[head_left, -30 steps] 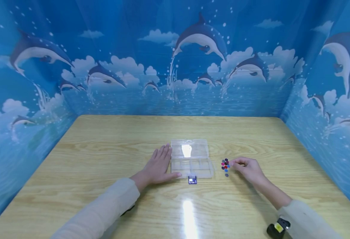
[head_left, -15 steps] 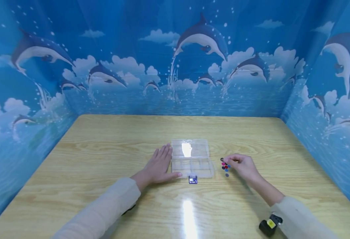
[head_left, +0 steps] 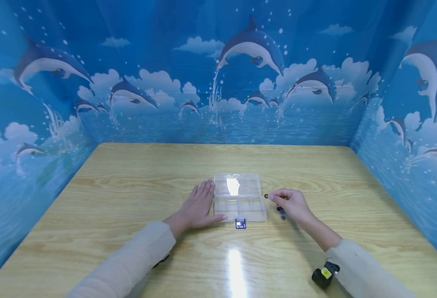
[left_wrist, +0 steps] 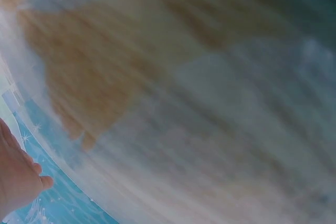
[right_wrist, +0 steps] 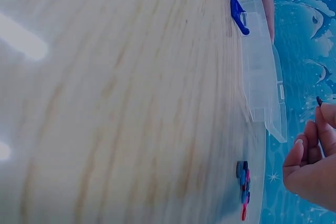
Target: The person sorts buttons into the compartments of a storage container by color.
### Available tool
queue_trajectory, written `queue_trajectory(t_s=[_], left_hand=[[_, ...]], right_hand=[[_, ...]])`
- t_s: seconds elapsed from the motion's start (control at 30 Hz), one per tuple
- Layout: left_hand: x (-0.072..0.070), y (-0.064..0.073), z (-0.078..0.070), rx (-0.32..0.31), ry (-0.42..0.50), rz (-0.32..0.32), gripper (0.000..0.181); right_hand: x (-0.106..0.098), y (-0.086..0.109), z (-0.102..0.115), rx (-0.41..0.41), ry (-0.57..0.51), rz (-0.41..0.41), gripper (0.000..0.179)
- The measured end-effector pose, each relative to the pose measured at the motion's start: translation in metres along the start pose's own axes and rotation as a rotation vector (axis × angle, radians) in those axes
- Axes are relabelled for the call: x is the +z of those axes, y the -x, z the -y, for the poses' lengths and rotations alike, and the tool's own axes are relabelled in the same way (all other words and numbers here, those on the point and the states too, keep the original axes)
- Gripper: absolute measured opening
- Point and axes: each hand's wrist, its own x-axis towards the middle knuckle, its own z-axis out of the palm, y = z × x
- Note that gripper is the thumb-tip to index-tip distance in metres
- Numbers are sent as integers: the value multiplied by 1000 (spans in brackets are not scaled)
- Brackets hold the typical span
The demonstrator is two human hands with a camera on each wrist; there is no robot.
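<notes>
A clear plastic compartment box (head_left: pixel 256 219) with a blue latch (head_left: pixel 240 224) lies with its lid (head_left: pixel 218 182) folded back. Along its left side rests my left hand (head_left: pixel 197 210), fingers straight, thumb reaching over the front corner. My right hand (head_left: pixel 292 203) pinches a small dark button-like disc (head_left: pixel 266 196) between thumb and fingertips, just right of the box; the disc (right_wrist: pixel 319 100) also shows at the fingertips in the right wrist view. Under that hand lies a small cluster of coloured discs (head_left: pixel 282 212), partly hidden in the head view.
The wooden table (head_left: pixel 158 165) is backed by a blue dolphin-print curtain (head_left: pixel 188 82) on three sides. A black wrist camera (head_left: pixel 322 278) hangs at the right sleeve. Bright glare (head_left: pixel 236 269) lies on the table in front of the box.
My right hand has picked a dark disc from the cluster and moved left with it toward the box. The left hand and the box have stayed put.
</notes>
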Motion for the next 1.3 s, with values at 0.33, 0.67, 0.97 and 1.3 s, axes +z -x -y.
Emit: queue_trajectory(t_s=[0.33,0.67,0.97,1.3], left_hand=[[1,0,2,15,16,-17,102],[-4,2,-1,11,24,0,101],[-4,2,-1,2,0,12,99],[-2,0,-1,-5,-26,14,98]], right_hand=[[11,-6,6,1,-2,11,25],[22,-10,13,29,-43,15,24],[32,-15,18,18,-32,27,23],[41,-18,24,-3,-69,62,22]])
